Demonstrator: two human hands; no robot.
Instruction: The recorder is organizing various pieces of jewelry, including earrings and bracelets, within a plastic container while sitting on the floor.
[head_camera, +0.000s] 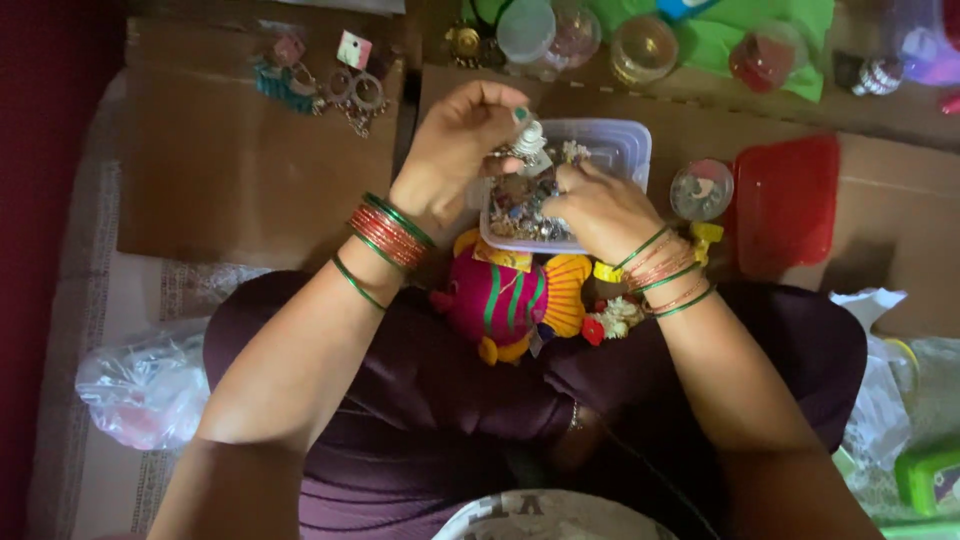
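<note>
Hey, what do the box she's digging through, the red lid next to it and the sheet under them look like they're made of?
The box looks like clear, slightly frosted plastic: its contents show through the walls. The red lid seems glossy moulded plastic, with a raised rim. The brown sheet looks like matte cardboard, judging by its flat brown face and folds. The left hand and right hand reach into the box.

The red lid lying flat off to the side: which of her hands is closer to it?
The right. The right hand digs in the clear box just beside the red lid, with a small round container between them. The left hand is on the box's far side, pinching a small silvery trinket.
</note>
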